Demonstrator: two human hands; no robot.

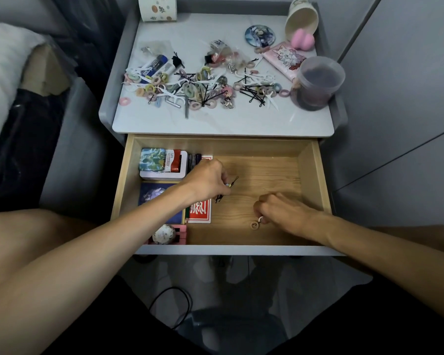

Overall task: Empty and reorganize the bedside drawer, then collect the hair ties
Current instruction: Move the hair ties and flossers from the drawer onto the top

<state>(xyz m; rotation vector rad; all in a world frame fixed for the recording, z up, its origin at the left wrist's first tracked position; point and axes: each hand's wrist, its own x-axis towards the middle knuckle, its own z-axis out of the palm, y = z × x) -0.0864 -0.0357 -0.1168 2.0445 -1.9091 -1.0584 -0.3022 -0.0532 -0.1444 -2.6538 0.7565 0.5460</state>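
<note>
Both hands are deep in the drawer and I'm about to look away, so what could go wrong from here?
1. The tan hair tie on the drawer floor nearly matches the wood; the right hand, busy pinching a white ring, may overlook it.
2. The left hand pinches a hairpin that sticks out from its fingers and might slip.
3. On the tabletop, hair ties lie tangled with loose hairpins and floss picks, so collecting could snag.

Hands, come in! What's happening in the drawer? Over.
Left hand pinches a hairpin. Right hand pinches a white hair tie. Tan hair tie lies loose on the drawer floor beside it. Nothing blocking.
</note>
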